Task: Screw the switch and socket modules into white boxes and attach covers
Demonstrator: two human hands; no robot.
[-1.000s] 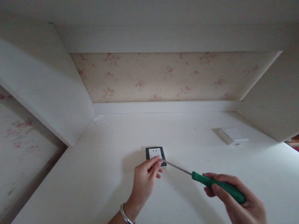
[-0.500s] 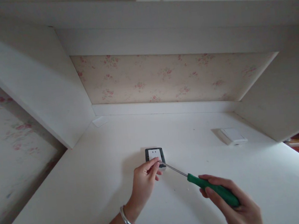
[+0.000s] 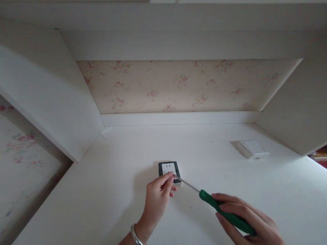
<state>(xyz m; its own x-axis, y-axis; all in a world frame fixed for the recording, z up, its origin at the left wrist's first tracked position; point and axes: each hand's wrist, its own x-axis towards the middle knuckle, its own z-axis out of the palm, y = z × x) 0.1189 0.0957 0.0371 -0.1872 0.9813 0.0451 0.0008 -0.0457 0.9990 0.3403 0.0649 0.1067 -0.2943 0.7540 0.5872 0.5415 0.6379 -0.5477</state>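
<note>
A small dark-framed socket module with a white face (image 3: pixel 168 168) lies on the white desk (image 3: pixel 115 195). My left hand (image 3: pixel 158 199), with a silver bracelet on the wrist, pinches at the module's near edge, fingers pressed together. My right hand (image 3: pixel 248 225) is wrapped round the green handle of a screwdriver (image 3: pixel 216 204). Its metal shaft slants up and left, and the tip meets the module's near right corner beside my left fingertips.
A white switch plate (image 3: pixel 253 148) lies at the back right of the desk. A small white scrap (image 3: pixel 109 132) sits in the back left corner. White side panels and floral wallpaper (image 3: pixel 177 85) enclose the alcove, with a shelf overhead.
My right hand and the screwdriver have shifted left and toward the module, so less shaft shows. My left hand stays pinched at the module's edge.
</note>
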